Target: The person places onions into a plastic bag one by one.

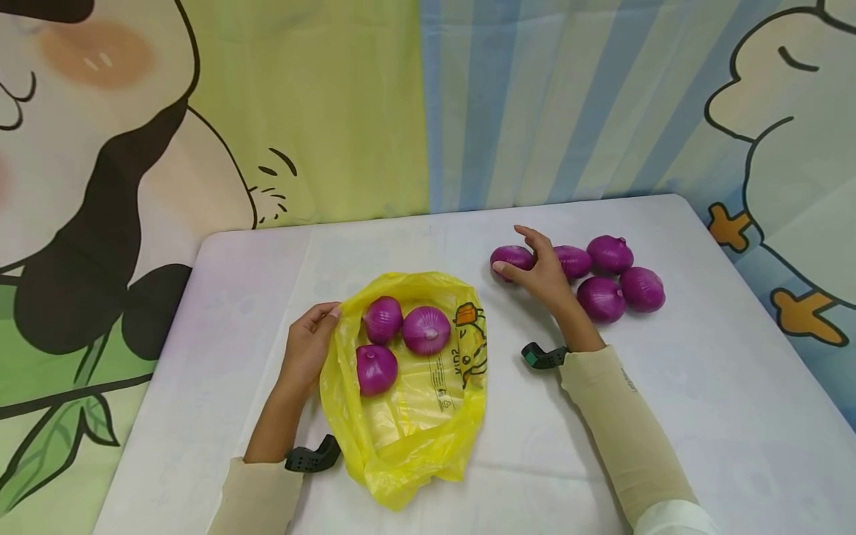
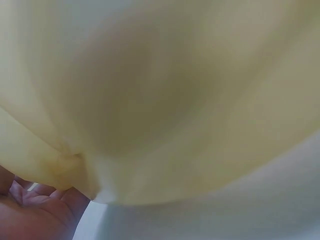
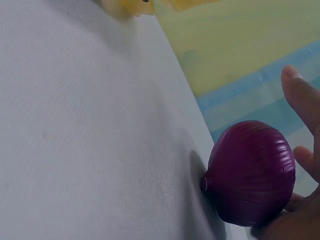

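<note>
The left grip (image 1: pixel 309 349) pinched the bag (image 1: pixel 438 444); the right grip (image 1: pixel 539 276) was loose by an onion (image 1: pixel 512 253), one o'clock from the bag.

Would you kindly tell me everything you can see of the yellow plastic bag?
The yellow plastic bag looks thin, crinkled and slightly see-through. It rests on the white tabletop, mouth open upward, showing three red onions inside. A cartoon print and small dark text mark it. The left hand holds its rim.
</note>
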Demonstrator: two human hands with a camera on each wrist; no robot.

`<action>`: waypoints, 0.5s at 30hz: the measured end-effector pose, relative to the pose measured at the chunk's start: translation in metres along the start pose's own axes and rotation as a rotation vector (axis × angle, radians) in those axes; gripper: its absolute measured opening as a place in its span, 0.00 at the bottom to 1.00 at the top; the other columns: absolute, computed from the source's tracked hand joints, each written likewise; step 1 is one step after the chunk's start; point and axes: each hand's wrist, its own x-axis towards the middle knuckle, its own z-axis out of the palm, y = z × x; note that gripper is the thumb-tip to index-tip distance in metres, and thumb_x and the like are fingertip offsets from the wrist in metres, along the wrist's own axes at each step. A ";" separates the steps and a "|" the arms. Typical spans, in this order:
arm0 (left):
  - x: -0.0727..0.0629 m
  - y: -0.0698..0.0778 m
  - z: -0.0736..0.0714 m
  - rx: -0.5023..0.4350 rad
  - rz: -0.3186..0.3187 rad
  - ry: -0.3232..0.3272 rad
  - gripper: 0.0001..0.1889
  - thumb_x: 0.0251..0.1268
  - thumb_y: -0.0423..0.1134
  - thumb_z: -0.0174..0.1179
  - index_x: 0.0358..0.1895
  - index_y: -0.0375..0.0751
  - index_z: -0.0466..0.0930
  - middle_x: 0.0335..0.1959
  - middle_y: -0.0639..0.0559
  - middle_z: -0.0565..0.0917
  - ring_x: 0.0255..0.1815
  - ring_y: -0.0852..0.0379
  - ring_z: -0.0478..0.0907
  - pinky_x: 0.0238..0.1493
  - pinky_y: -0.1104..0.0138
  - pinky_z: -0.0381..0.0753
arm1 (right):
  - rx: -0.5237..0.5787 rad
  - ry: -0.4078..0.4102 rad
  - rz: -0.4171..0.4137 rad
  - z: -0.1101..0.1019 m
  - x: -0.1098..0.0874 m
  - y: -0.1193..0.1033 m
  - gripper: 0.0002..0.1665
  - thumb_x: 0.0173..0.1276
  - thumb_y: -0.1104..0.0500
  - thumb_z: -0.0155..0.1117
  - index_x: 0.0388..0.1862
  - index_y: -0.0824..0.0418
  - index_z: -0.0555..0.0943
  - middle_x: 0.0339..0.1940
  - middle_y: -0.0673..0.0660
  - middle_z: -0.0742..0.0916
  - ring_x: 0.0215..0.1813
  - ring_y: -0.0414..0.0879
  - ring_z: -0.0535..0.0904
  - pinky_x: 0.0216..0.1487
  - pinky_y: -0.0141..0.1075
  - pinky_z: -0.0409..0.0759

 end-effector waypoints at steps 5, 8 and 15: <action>0.000 -0.001 0.000 -0.009 0.010 0.001 0.21 0.73 0.51 0.54 0.57 0.37 0.77 0.50 0.44 0.80 0.41 0.55 0.81 0.41 0.67 0.83 | -0.051 -0.031 -0.023 0.004 0.001 0.000 0.50 0.58 0.50 0.76 0.76 0.50 0.61 0.75 0.58 0.60 0.74 0.56 0.56 0.70 0.53 0.60; 0.000 -0.001 0.000 -0.007 0.018 -0.001 0.21 0.73 0.51 0.55 0.56 0.38 0.77 0.49 0.45 0.81 0.41 0.55 0.81 0.40 0.67 0.84 | -0.057 -0.038 -0.005 0.005 0.001 0.001 0.49 0.59 0.50 0.75 0.75 0.50 0.61 0.74 0.60 0.61 0.71 0.57 0.59 0.69 0.53 0.62; 0.000 -0.001 0.000 -0.005 0.014 -0.002 0.21 0.73 0.51 0.54 0.56 0.38 0.78 0.49 0.45 0.80 0.40 0.55 0.81 0.40 0.67 0.84 | -0.067 -0.048 0.037 0.007 -0.001 0.003 0.39 0.62 0.49 0.72 0.70 0.54 0.70 0.69 0.61 0.71 0.65 0.56 0.69 0.65 0.50 0.69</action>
